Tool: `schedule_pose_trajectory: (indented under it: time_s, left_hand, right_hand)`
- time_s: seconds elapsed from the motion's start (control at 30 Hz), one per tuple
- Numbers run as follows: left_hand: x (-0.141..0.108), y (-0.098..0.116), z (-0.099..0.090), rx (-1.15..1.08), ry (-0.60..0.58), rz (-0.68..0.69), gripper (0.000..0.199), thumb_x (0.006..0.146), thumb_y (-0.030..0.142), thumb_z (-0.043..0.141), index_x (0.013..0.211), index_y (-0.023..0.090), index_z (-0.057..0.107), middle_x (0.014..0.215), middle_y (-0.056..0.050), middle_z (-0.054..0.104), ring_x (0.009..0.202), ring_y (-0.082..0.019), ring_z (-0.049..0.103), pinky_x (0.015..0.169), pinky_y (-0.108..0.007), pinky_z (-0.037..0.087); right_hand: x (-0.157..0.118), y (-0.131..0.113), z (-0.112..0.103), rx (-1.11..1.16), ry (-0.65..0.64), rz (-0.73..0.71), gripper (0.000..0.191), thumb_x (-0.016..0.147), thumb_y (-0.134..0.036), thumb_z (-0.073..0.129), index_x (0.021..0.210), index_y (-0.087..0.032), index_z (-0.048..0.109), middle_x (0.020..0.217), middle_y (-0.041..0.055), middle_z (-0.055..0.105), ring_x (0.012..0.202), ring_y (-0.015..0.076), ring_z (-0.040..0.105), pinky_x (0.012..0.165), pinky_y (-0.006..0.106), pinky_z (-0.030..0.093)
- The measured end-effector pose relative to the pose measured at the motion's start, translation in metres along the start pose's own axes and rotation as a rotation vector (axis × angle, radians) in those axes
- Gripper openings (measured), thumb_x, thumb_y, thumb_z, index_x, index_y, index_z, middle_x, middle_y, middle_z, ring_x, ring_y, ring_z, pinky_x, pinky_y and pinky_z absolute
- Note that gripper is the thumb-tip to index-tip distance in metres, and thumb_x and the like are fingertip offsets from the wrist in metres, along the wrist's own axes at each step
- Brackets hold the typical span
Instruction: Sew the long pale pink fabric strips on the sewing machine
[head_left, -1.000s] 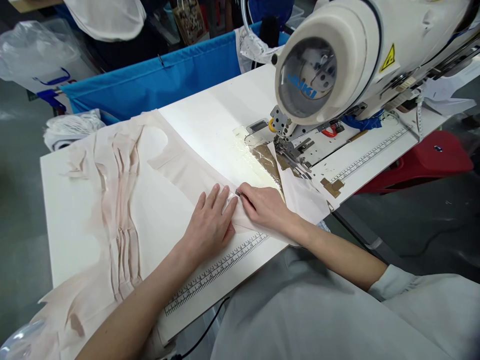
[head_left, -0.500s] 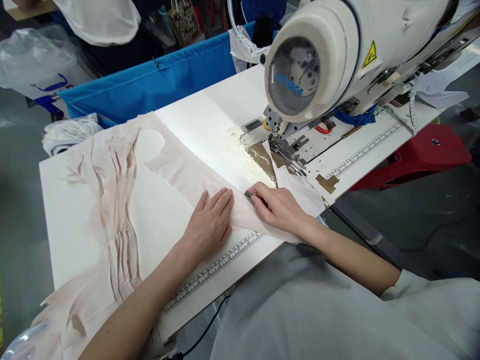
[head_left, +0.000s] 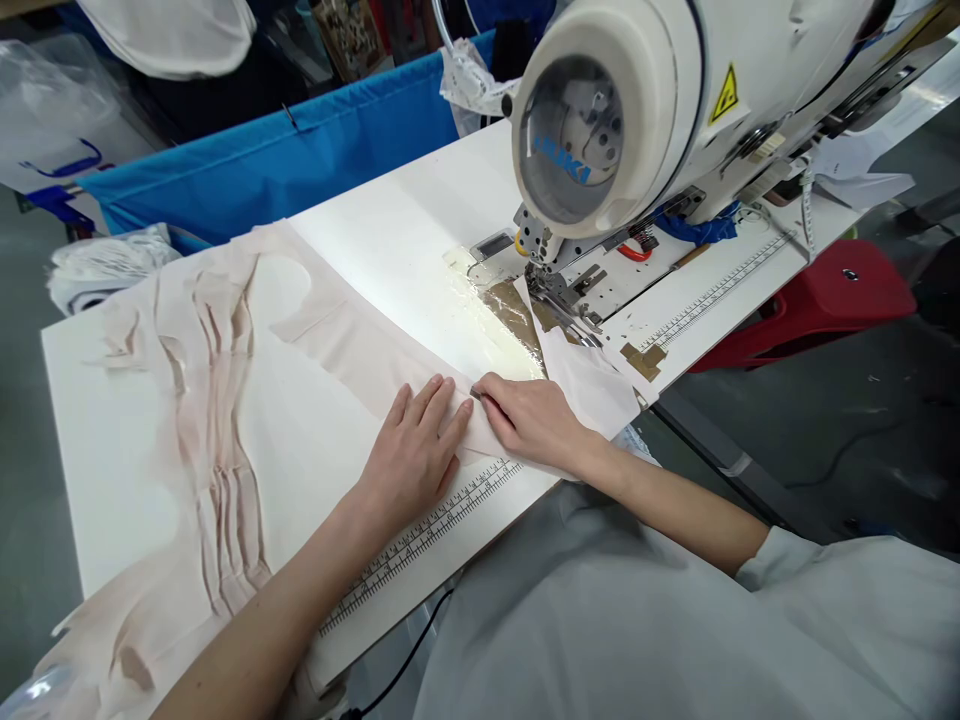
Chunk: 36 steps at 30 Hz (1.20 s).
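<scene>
Pale pink fabric lies across the white table, with a gathered, pleated part at the left. My left hand rests flat on the fabric, palm down, its fingers apart. Just to its right, my right hand pinches a small dark metal tool between thumb and fingers. The tool's tip touches the fabric beside my left fingertips. Most of the tool is hidden in my fingers.
A white sewing machine stands at the upper right. Printed ruler strips run along the table's front edge. A blue cloth bin is behind the table, a red stool at the right.
The whole view has shifted slightly. My right hand with the tool has moved left over the fabric, closer to my left hand, which stays flat.
</scene>
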<state>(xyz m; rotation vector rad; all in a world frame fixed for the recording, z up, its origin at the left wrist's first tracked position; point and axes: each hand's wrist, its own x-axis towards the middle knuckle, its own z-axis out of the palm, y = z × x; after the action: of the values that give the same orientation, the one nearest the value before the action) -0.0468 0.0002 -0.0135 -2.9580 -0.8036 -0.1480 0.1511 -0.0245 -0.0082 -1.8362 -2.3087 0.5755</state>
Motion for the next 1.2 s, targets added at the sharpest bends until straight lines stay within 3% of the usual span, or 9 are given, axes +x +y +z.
schedule_pose_trajectory:
  time_s: [0.13, 0.33, 0.5, 0.73, 0.93, 1.2]
  left_hand:
    - [0.0, 0.0, 0.0, 0.002, 0.016, -0.006, 0.046, 0.088, 0.02, 0.046, 0.132, 0.01, 0.055, 0.139, -0.023, 0.052, 0.131, -0.037, 0.049, 0.104, -0.056, 0.043]
    - [0.001, 0.0, 0.001, -0.034, 0.005, -0.015, 0.044, 0.087, 0.017, 0.046, 0.129, 0.01, 0.056, 0.141, -0.022, 0.05, 0.133, -0.036, 0.046, 0.105, -0.055, 0.042]
    - [0.002, 0.001, 0.0, -0.074, 0.01, 0.026, 0.046, 0.088, 0.013, 0.04, 0.132, 0.008, 0.053, 0.143, -0.016, 0.051, 0.133, -0.028, 0.048, 0.108, -0.05, 0.041]
    - [0.003, 0.011, 0.0, -0.044, 0.075, 0.051, 0.041, 0.094, 0.023, 0.043, 0.13, 0.011, 0.056, 0.137, -0.021, 0.054, 0.131, -0.034, 0.05, 0.102, -0.053, 0.044]
    - [0.003, 0.015, 0.001, -0.059, 0.08, 0.034, 0.038, 0.094, 0.023, 0.045, 0.129, 0.013, 0.056, 0.137, -0.022, 0.054, 0.132, -0.035, 0.048, 0.103, -0.054, 0.044]
    - [0.003, 0.013, 0.0, -0.017, 0.097, 0.049, 0.038, 0.094, 0.023, 0.046, 0.128, 0.013, 0.057, 0.137, -0.022, 0.054, 0.129, -0.035, 0.052, 0.1, -0.053, 0.046]
  right_hand:
    - [-0.007, 0.003, -0.006, -0.069, -0.031, -0.041, 0.024, 0.094, -0.019, 0.034, 0.104, -0.017, 0.056, 0.089, 0.0041, 0.071, 0.077, 0.0171, 0.063, 0.053, 0.028, 0.023]
    - [-0.035, 0.022, -0.008, 0.035, 0.008, -0.021, 0.024, 0.095, -0.024, 0.032, 0.097, -0.018, 0.056, 0.07, 0.0006, 0.065, 0.058, 0.0141, 0.054, 0.054, 0.026, 0.025]
    - [-0.034, 0.021, 0.004, 0.085, 0.11, -0.015, 0.027, 0.098, -0.027, 0.029, 0.107, -0.017, 0.053, 0.081, 0.0035, 0.07, 0.067, 0.0152, 0.06, 0.056, 0.025, 0.028]
    - [-0.026, 0.013, 0.006, 0.063, 0.072, 0.005, 0.026, 0.1, -0.026, 0.03, 0.111, -0.018, 0.053, 0.091, 0.0033, 0.073, 0.08, 0.016, 0.066, 0.055, 0.026, 0.027]
    - [-0.021, 0.007, 0.002, -0.007, 0.009, 0.016, 0.025, 0.098, -0.022, 0.033, 0.109, -0.017, 0.054, 0.093, 0.0043, 0.072, 0.08, 0.0159, 0.064, 0.054, 0.027, 0.024]
    - [-0.046, 0.021, -0.009, -0.096, -0.038, -0.058, 0.021, 0.092, -0.019, 0.036, 0.09, -0.018, 0.056, 0.074, 0.0028, 0.066, 0.064, 0.0149, 0.056, 0.053, 0.028, 0.021]
